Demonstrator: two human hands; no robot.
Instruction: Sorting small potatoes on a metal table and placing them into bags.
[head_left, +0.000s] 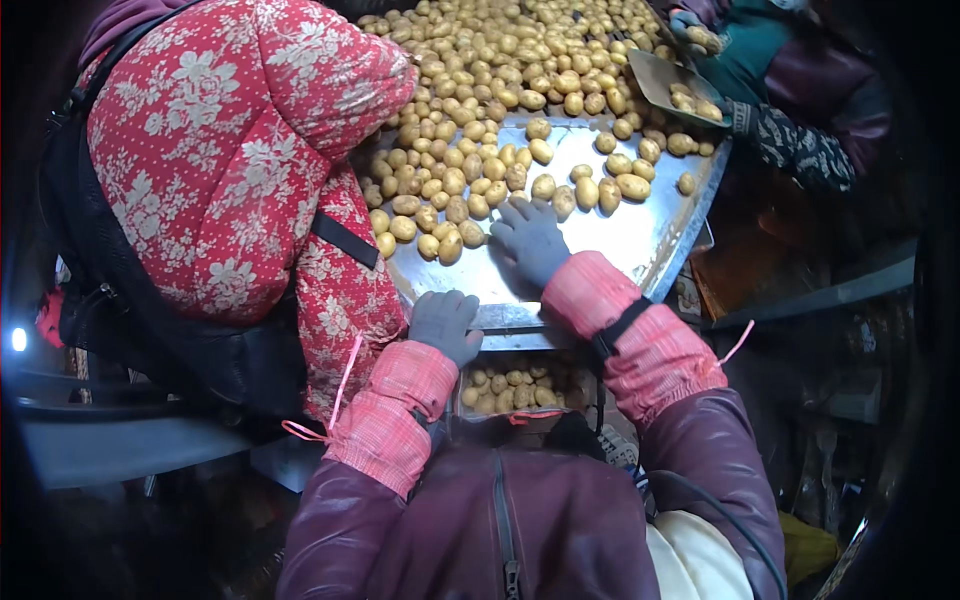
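My left hand (445, 324), in a grey glove, rests at the near edge of a sheet-metal sorting table (611, 244). Nothing shows in its grasp, and its fingertips point away from me. Farther forward, my gloved right hand (534, 244) lies palm down over the metal with its fingers spread. Its fingertips reach loose potatoes (454, 181); whether they touch them I cannot tell. The palm side is hidden. A dense heap of potatoes (517, 45) covers the far part of the table. Below the near edge, more potatoes (514, 390) sit in a container (459, 409).
A co-worker in a red floral jacket (202, 150) leans in close on my left. Across at the right, another person's gloved hand (739, 118) is at a scoop (652, 82) holding potatoes. A dark cable (705, 491) runs over my right side.
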